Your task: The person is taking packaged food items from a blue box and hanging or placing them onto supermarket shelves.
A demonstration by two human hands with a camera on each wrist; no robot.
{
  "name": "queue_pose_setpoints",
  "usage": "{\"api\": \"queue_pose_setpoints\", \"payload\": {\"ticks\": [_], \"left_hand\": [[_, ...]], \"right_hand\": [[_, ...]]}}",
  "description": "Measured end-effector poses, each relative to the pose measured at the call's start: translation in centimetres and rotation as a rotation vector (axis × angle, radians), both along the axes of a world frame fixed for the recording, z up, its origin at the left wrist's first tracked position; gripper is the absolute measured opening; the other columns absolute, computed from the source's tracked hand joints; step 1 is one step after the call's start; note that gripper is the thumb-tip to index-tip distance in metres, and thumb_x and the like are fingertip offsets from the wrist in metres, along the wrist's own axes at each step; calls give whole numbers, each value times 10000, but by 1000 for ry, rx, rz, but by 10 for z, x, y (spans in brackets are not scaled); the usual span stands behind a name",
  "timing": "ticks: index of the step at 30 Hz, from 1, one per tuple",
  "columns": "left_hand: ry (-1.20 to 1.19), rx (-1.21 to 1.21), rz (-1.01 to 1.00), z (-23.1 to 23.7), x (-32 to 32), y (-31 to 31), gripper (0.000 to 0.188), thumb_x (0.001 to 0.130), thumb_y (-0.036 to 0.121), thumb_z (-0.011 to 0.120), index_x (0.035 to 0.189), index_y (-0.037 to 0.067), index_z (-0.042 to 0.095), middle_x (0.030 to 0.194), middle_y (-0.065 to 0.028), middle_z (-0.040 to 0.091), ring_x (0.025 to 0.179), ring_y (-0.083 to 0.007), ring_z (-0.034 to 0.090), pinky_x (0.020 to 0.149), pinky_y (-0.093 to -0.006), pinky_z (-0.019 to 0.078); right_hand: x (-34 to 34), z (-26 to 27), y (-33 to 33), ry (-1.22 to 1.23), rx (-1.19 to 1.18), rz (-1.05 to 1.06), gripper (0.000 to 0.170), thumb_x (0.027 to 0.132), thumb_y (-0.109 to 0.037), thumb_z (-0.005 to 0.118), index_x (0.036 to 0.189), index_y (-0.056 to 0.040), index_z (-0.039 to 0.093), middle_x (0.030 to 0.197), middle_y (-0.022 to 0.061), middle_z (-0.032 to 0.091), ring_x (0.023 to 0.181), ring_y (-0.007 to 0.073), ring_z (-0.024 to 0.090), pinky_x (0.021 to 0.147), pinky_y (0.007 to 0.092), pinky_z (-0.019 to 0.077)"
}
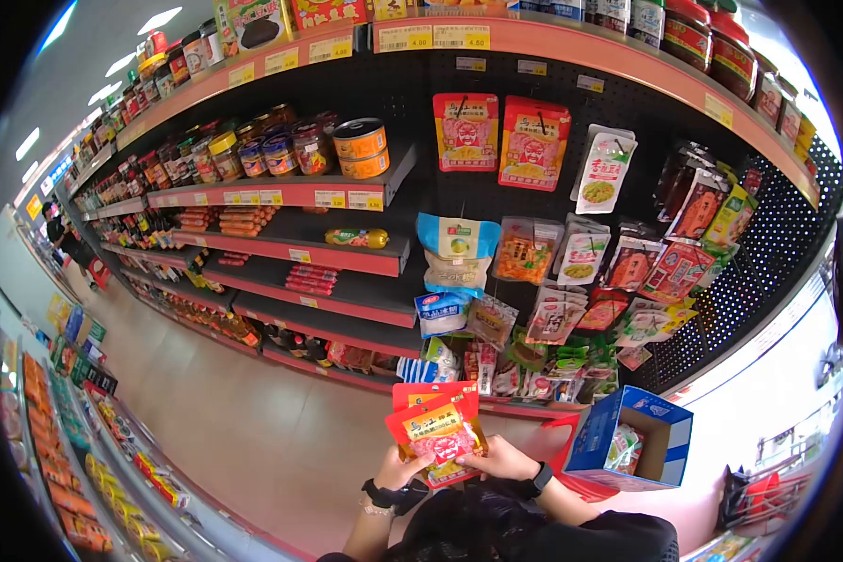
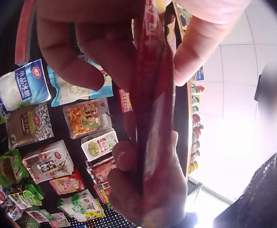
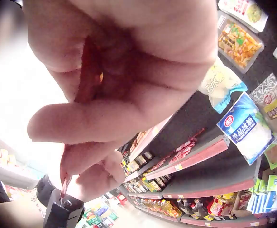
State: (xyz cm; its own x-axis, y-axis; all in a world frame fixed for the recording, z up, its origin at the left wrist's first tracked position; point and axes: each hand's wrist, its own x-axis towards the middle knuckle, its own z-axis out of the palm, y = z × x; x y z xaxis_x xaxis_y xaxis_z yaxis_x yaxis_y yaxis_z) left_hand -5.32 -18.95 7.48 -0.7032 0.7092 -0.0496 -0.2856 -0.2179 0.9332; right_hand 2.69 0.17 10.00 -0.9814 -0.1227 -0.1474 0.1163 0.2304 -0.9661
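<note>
Red and gold pickle pouches (image 1: 443, 438) are held low in front of the body, one overlapping another with printed fronts facing up. My left hand (image 1: 401, 466) grips the lower left edge, its thumb over the front. On the lower right, my right hand (image 1: 503, 459) pinches the same pouches, thumb also on top. The left wrist view shows the pouches (image 2: 153, 118) edge-on between both hands. In the right wrist view the right hand (image 3: 124, 71) covers most of them. Similar red pouches (image 1: 465, 133) hang from hooks on the black pegboard ahead.
A blue cardboard box (image 1: 601, 440) with packets inside stands to the right. Bagged foods (image 1: 457, 253) hang below the red pouches. Shelves with jars and cans (image 1: 361, 150) run leftward along the aisle floor (image 1: 215, 403). Another person (image 1: 66, 234) is far down the aisle.
</note>
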Motion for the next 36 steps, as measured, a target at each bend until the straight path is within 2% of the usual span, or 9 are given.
{"api": "queue_pose_setpoints", "payload": {"ticks": [2, 9, 11, 15, 17, 19, 23, 29, 36], "left_hand": [[-8, 16, 38, 6, -5, 7, 350, 706, 35, 610, 1014, 3, 447, 961, -58, 531, 869, -125, 517, 756, -266, 425], [67, -5, 148, 12, -46, 50, 331, 680, 20, 630, 976, -10, 485, 919, -60, 558, 838, -123, 530, 743, -268, 430], [112, -5, 148, 19, -67, 66, 307, 694, 56, 631, 963, -10, 500, 903, -56, 565, 824, -118, 532, 727, -265, 432], [217, 128, 198, 46, -113, 114, 332, 751, 196, 595, 990, -6, 484, 950, -47, 545, 864, -116, 507, 747, -269, 406], [250, 189, 228, 58, -131, 137, 317, 749, 182, 597, 985, 1, 489, 931, -43, 551, 836, -106, 511, 734, -260, 407], [266, 188, 257, 71, -143, 156, 304, 747, 169, 599, 979, 3, 493, 922, -40, 554, 826, -103, 514, 727, -256, 409], [317, 187, 405, 93, -165, 177, 268, 741, 133, 602, 957, 6, 508, 900, -37, 561, 794, -96, 524, 705, -246, 416], [402, 197, 325, 138, -206, 191, 268, 739, 141, 604, 949, -2, 518, 896, -47, 566, 796, -102, 524, 718, -245, 407], [351, 334, 373, 164, -237, 204, 296, 720, 135, 622, 963, 15, 503, 925, -44, 549, 824, -108, 513, 745, -250, 392]], "right_hand": [[-6, 3, 3, -139, 22, -42, 306, 759, -259, 573, 847, 32, 541, 593, 89, 562, 431, 84, 515, 399, 246, 436], [-48, 6, 43, -140, -23, -68, 294, 760, -225, 579, 899, 25, 512, 676, 29, 557, 477, 65, 505, 397, 212, 416], [-65, 4, 56, 48, -191, -146, 317, 759, -252, 575, 903, 22, 510, 631, 32, 547, 478, 75, 522, 404, 205, 434], [-94, 9, 97, 200, -230, -214, 310, 773, -222, 559, 963, 9, 481, 728, 39, 558, 523, 69, 515, 419, 207, 441], [-102, 27, 120, 191, -186, -220, 305, 775, -207, 556, 976, 7, 475, 763, 42, 557, 542, 66, 515, 421, 196, 442], [-107, 40, 136, 120, -396, -296, 287, 775, -192, 556, 972, 3, 482, 770, 33, 558, 564, 61, 517, 420, 182, 439], [-115, 48, 164, 37, -452, -261, 266, 774, -169, 557, 970, -3, 485, 791, 32, 562, 550, 51, 519, 419, 170, 436], [-122, 52, 173, 104, -599, -331, 287, 763, -129, 561, 999, 6, 468, 824, 55, 569, 577, 72, 539, 420, 172, 442], [-128, 59, 169, 145, -585, -333, 270, 768, -93, 546, 1000, 9, 453, 836, 58, 551, 602, 84, 527, 426, 192, 440]]}}
